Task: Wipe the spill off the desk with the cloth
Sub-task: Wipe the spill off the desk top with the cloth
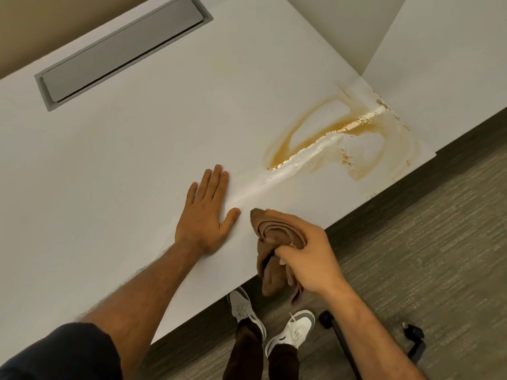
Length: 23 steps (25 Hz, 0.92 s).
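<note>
Spill (337, 133) near desk (123, 160) corner; right hand (310, 259) grips bunched cloth (274, 253); left hand (207, 209) flat between.

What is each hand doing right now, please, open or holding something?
Left hand: open, lying flat on the desk, holding nothing.
Right hand: closed round the bunched brown cloth, short of the spill.

Your left hand (206, 215) lies flat on the counter (123, 165); your right hand (310, 259) holds the cloth (274, 242) just beside it at the near edge. The spill (337, 133) lies beyond, to the right; the cable hatch (123, 50) sits far left.
</note>
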Tool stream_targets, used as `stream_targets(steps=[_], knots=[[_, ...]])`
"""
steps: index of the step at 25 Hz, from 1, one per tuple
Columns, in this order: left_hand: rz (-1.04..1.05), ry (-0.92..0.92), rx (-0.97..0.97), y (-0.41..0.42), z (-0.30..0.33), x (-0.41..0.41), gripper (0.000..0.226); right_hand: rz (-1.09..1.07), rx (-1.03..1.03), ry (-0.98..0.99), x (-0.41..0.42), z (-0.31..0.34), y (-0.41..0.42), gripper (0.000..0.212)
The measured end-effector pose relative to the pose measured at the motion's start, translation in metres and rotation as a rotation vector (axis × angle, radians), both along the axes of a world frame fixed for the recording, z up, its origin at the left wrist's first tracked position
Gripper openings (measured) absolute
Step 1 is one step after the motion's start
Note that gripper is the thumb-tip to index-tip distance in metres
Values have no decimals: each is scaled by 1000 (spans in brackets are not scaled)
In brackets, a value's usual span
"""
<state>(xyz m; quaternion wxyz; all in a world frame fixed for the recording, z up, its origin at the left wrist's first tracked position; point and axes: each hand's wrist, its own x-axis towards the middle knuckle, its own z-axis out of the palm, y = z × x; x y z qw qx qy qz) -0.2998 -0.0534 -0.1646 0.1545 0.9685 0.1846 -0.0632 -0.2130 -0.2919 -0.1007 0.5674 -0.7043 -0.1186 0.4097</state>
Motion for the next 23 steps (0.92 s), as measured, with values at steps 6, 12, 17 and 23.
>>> stream_targets(steps=[6,12,17,23], knots=[[3,16,16,0,0,2,81,-68,-470,-555,53,-10,31,68],[1,8,1,1,0,2,81,-150,-460,-657,67,-35,57,63],[4,-3,8,1,-2,3,80,-327,-300,-412,108,-32,84,55],[-3,15,5,3,-4,-1,74,80,-257,-549,101,-33,111,60]])
